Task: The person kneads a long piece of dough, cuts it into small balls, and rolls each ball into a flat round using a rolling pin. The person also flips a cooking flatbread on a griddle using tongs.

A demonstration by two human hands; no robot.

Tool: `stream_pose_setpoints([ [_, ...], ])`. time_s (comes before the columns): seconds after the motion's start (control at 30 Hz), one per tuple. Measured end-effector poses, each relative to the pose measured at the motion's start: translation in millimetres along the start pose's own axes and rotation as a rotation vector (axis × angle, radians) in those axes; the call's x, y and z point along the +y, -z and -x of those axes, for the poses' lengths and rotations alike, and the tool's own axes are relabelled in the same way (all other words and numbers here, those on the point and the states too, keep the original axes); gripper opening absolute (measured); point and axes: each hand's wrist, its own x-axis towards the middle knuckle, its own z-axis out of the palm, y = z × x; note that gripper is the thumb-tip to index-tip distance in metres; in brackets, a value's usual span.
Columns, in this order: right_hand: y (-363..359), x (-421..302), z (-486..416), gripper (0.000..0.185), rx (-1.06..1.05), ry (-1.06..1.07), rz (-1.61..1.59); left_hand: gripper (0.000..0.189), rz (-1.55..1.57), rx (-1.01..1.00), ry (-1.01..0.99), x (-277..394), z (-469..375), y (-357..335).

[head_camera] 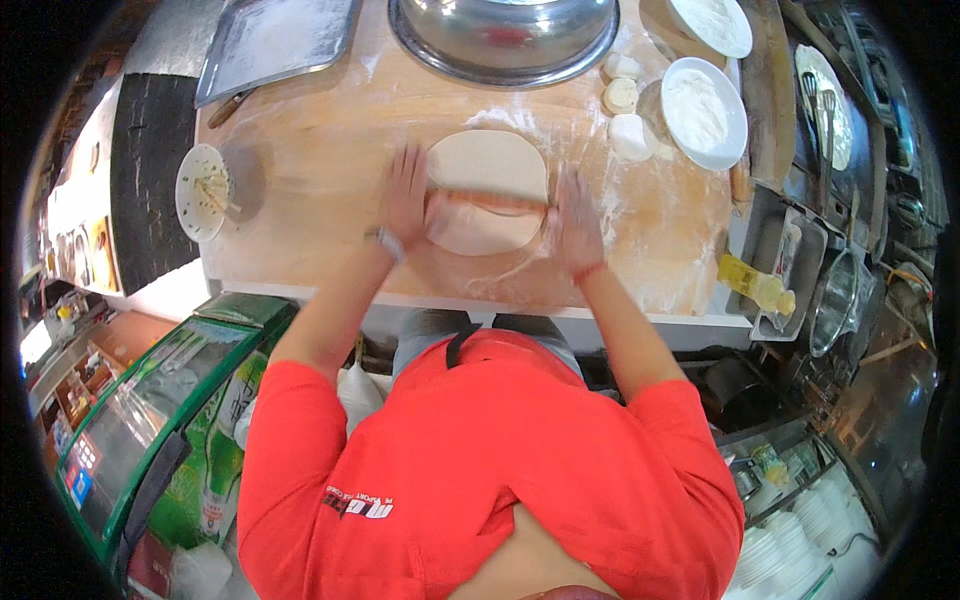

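A flat, rounded sheet of pale dough lies on the floured wooden board before me. Across it runs a thin wooden rolling pin, blurred by motion. My left hand is at the pin's left end, fingers stretched forward and thumb turned inward. At the right end, my right hand mirrors it, also blurred. Both palms press at the pin's ends, which the hands partly hide. Loose flour is scattered just beyond the dough.
Small dough pieces sit beside a white bowl of flour at right. A large metal basin and a floured tray stand at the back. Left are a knife handle and a bowl; a yellow bottle lies right.
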Motion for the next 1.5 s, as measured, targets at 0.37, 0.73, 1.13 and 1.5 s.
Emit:
stream_pose_setpoints([
  [0.37,-9,-31,-65,0.054,0.065,0.129,0.135,0.075,-0.087,0.158,0.319,-9,-4,23],
  [0.73,-36,-73,-102,0.047,-0.133,0.398,0.192,0.073,-0.114,0.339,0.565,-48,50,28],
  [1.13,-46,-83,-149,0.049,-0.029,0.377,0.222,0.073,-0.081,0.238,0.380,-95,6,46],
  [1.5,-24,-91,-153,0.048,-0.133,0.232,0.141,0.067,-0.013,0.126,0.275,-100,-20,43],
])
